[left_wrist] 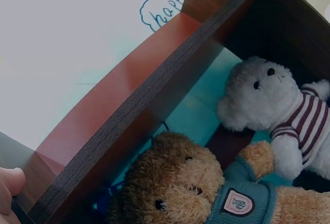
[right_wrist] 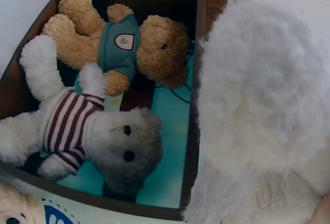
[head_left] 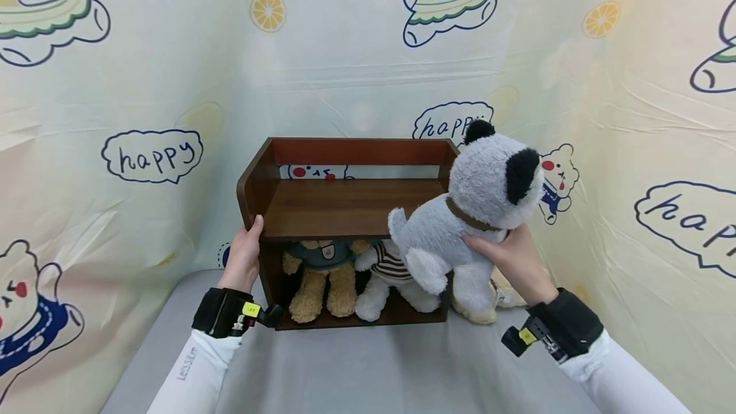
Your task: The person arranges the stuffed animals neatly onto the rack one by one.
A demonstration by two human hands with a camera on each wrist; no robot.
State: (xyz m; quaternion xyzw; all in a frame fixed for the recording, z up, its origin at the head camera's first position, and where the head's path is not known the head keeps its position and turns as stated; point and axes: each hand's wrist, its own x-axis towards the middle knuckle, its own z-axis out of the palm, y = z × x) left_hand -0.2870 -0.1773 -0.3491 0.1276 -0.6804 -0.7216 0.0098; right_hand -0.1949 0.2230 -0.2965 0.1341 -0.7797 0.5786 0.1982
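Observation:
My right hand [head_left: 512, 257] grips a grey plush dog [head_left: 437, 235] with black ears and a brown collar, in front of the right end of a brown wooden shelf [head_left: 328, 209]. At the left side panel, my left hand [head_left: 244, 257] holds the shelf, its thumb [left_wrist: 13, 180] on the panel in the left wrist view. Inside the lower compartment sit a tan teddy bear [head_left: 324, 280] in a teal top and a whitish plush [head_left: 374, 299] in a striped shirt. The dog's pale fur [right_wrist: 263, 90] fills the right of the right wrist view.
A beige plush [head_left: 508, 289] lies to the right of the shelf, partly hidden by the dog and my right hand. The shelf stands on a grey-covered table [head_left: 356, 369]. A printed cloth [head_left: 345, 69] with cartoon bears hangs behind and at both sides.

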